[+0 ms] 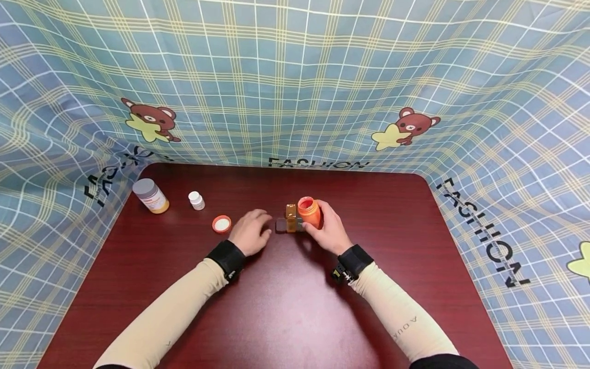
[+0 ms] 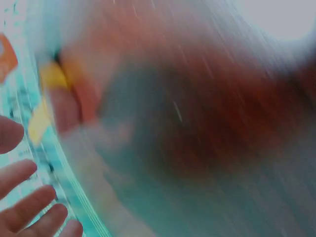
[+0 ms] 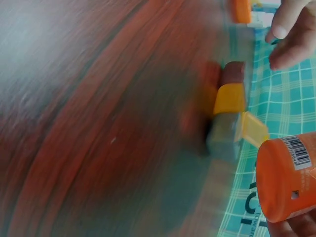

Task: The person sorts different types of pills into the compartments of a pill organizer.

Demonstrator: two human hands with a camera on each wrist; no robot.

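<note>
My right hand grips an orange bottle, its mouth uncovered and facing up, over the right end of a small pill organizer. The organizer lies on the table with dark end sections and an amber middle one, whose lid stands raised. My left hand hovers near the organizer's left end, holding nothing; its fingers are spread loosely in the left wrist view. Left of that hand, an orange cap lies with its white inner side up.
A small white bottle and a larger bottle with a grey lid stand at the back left of the dark red table. A plaid curtain surrounds the table's back and sides.
</note>
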